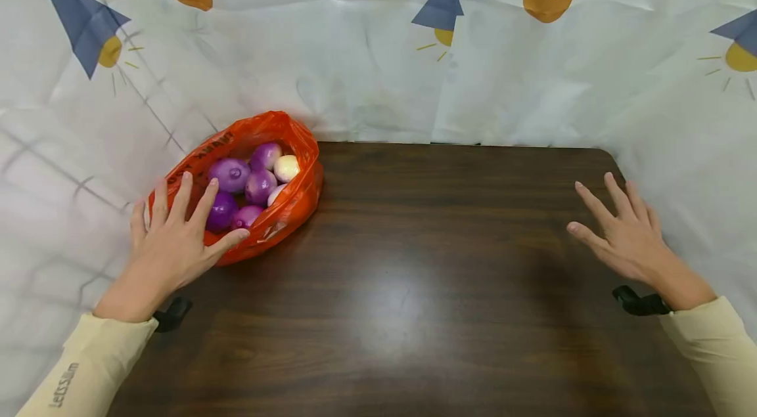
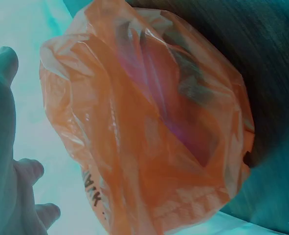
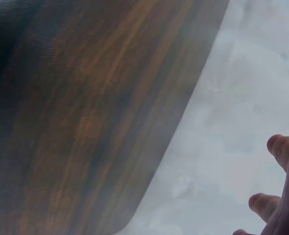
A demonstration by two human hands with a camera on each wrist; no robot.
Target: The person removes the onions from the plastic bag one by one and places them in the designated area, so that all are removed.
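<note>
- The left hand [image 1: 173, 240] and right hand [image 1: 631, 238] are spread, holding nothing.
- Thin bag [image 1: 296, 210] may tear if pulled sharply.
- If it tips, onions [image 1: 260, 187] could roll over the surface [image 1: 408, 226].

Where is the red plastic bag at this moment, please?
In the head view, the red plastic bag sits on the table toward its far left, beside the left hand and near the patterned sheet.
</note>
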